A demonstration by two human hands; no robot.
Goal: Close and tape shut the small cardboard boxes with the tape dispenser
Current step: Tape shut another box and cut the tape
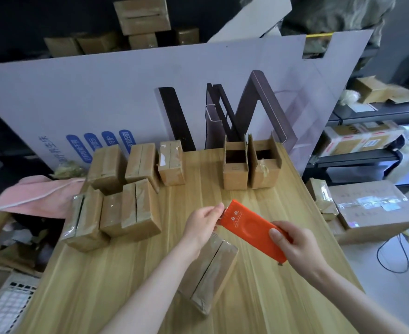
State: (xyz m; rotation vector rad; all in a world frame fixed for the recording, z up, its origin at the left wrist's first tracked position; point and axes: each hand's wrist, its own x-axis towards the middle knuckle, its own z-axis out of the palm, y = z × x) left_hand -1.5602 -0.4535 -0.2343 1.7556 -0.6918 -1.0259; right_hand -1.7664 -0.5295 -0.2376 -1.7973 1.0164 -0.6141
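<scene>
Item: wooden table (259,297), packing station, head view.

Tape dispenser (254,231): orange, held in the air above the table. Right hand (297,244) is clamped on its near end, thumb on top. Left hand (204,221) pinches the far, toothed end between fingertips; whether a tape tail is in that pinch cannot be told.

Box in hand's reach (209,273): lies on the table directly below the left forearm, flaps closed, film across the seam; partly covered by the arm.

Taped boxes (126,189): a cluster at the left of the table, flaps down, several with glossy tape visible. One at the near-left corner (83,220) sits close to the table edge.

Open boxes (250,165): two, side by side at the back right, flaps upright, not yet sealed.

Risks, as judged:
- Fingertips at the serrated edge could be nicked if the dispenser is pulled sharply.
- A tape tail may fold onto itself or stick to skin while both hands are occupied.
- The near box is unheld; it could slide when tape is pressed on.
- The corner box could be knocked off by an elbow.
</scene>
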